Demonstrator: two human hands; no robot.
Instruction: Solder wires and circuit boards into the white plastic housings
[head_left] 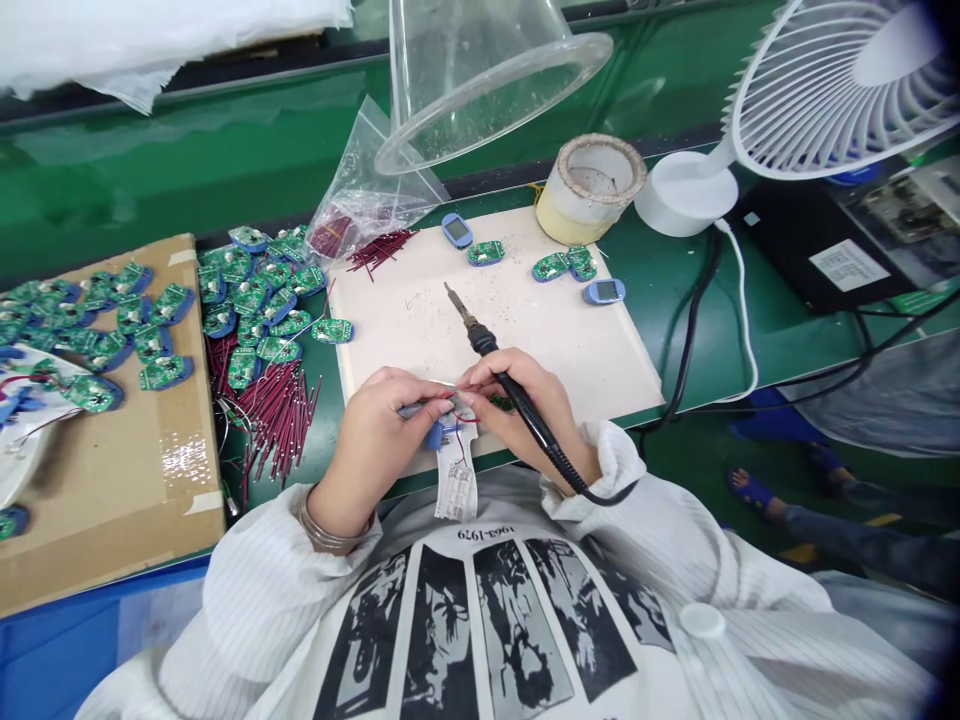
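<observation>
My two hands meet in front of my body at the near edge of a pale work sheet (405,340). My left hand (386,420) is closed, its fingertips pinching a small blue piece (442,434) with thin red wires; fingers hide most of it. Below hangs a white printed strip (457,485). A black soldering iron (517,395) lies across my right hand (536,405), its tip pointing away over the sheet. The right thumb and index finger also pinch at the red wires beside the left fingertips. A green circuit board (500,402) shows partly behind the right fingers.
Many green boards in blue cases (259,300) and bundled red wires (281,415) lie left, beside a cardboard sheet (187,430). Beyond are a plastic bag (367,190), a clear funnel hood (480,100), a tape roll (592,188) and a white fan (840,90). Another person's feet (750,490) show at right.
</observation>
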